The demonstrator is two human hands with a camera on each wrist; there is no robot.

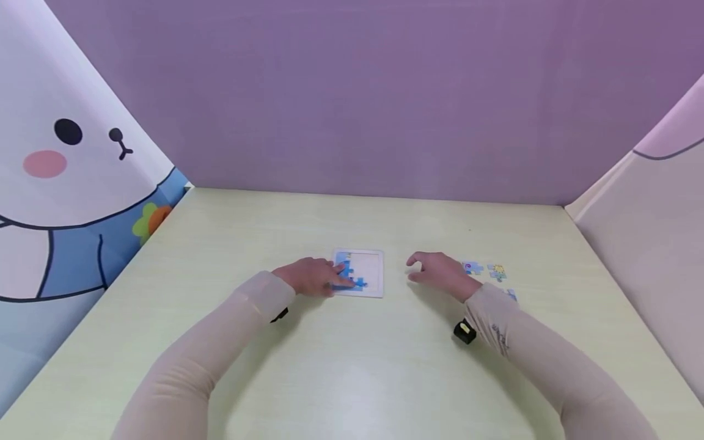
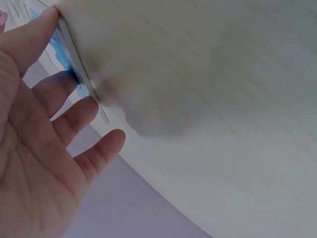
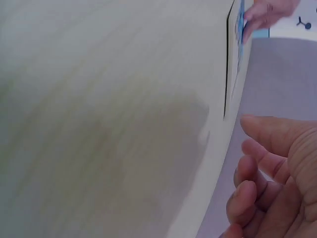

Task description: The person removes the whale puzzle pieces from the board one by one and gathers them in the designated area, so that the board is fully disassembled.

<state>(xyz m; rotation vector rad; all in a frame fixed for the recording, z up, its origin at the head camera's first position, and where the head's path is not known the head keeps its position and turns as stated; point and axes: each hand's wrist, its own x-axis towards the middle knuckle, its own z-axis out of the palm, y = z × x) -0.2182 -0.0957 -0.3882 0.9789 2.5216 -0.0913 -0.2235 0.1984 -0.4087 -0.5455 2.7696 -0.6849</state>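
A shallow white puzzle tray [image 1: 374, 260] lies at the middle of the table, with joined blue jigsaw pieces [image 1: 359, 283] along its left and near sides. My left hand [image 1: 313, 276] reaches over the tray's left side, its extended fingers touching the pieces and rim. In the left wrist view, fingertips of that hand [image 2: 37, 134] lie along the tray edge [image 2: 81, 69]. To the right of the tray hovers my right hand [image 1: 440, 273], nothing in it, fingers loosely bent with a gap between thumb and forefinger, as the right wrist view confirms.
Several loose jigsaw pieces lie right of my right hand: a blue one [image 1: 472, 267], one with a yellow sun [image 1: 497, 271], and another blue one [image 1: 512, 294] partly hidden by the sleeve. A purple backdrop [image 1: 374, 104] stands behind the pale table [image 1: 341, 366].
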